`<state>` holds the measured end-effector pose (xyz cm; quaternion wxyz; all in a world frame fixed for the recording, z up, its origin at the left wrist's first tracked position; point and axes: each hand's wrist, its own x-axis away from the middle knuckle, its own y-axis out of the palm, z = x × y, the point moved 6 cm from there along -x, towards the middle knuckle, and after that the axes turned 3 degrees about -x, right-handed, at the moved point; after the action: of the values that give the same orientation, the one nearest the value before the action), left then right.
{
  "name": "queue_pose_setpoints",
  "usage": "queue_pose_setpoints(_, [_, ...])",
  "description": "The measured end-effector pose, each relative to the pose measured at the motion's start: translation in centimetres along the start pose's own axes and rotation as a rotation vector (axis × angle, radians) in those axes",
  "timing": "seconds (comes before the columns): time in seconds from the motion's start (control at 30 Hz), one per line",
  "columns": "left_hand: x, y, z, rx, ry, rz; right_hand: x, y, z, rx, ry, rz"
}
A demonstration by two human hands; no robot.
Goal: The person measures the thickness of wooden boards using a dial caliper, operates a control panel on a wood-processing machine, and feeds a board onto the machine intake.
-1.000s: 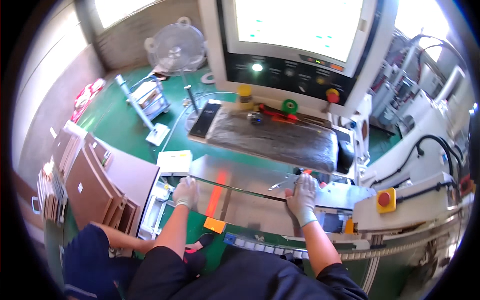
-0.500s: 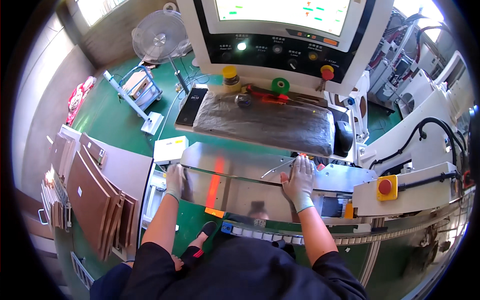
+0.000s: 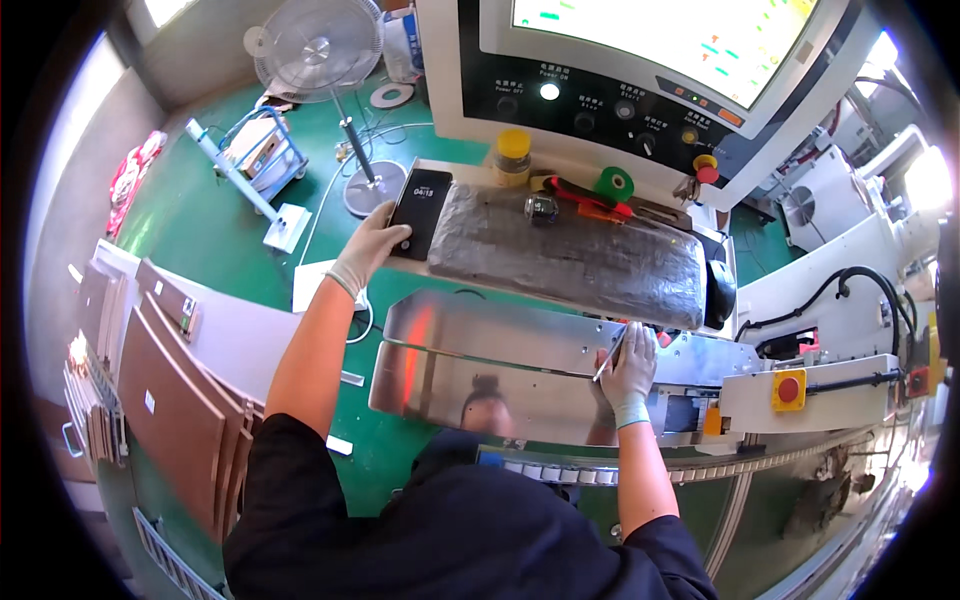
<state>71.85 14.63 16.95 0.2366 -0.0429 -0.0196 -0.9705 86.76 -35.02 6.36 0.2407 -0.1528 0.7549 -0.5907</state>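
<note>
My left hand (image 3: 372, 246), in a pale thin glove, is closed on the left edge of a black smartphone (image 3: 423, 212), thumb over its lower face. The phone lies with its screen lit at the left end of the shelf under the control panel. My right hand (image 3: 630, 370), gloved too, is over the shiny metal plate (image 3: 540, 395) of the machine. A thin pale rod (image 3: 608, 356) lies along its thumb and index finger, seemingly pinched. The fingertips partly hide the rod's far end.
A plastic-wrapped pad (image 3: 570, 250) fills the shelf, holding a yellow-lidded jar (image 3: 512, 158), green tape roll (image 3: 614, 184) and red-handled tool (image 3: 590, 197). Beyond is the control panel (image 3: 600, 110). A red stop button (image 3: 789, 390) is at right; brown boards (image 3: 170, 400) lean at left, a fan (image 3: 318, 60) behind.
My left hand has moved from the metal plate's left end up to the phone. My right hand's fingers have gone from spread flat beside the rod to closed around it. The view has shifted.
</note>
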Motion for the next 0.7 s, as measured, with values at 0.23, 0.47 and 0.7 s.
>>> queue_pose_setpoints(0.23, [-1.2, 1.1, -0.9, 0.124, 0.008, -0.103, 2.2, 0.4, -0.8, -0.020, 0.199, 0.026])
queue_pose_setpoints(0.47, [-2.8, -2.3, -6.4, 0.224, -0.202, -0.139, 3.7, 1.0, -1.2, -0.139, 0.293, 0.066])
queue_pose_setpoints(0.7, [-5.5, -4.0, -4.6, -0.013, -0.090, -0.252, 5.7, -1.4, -3.1, -0.205, 0.371, -0.005])
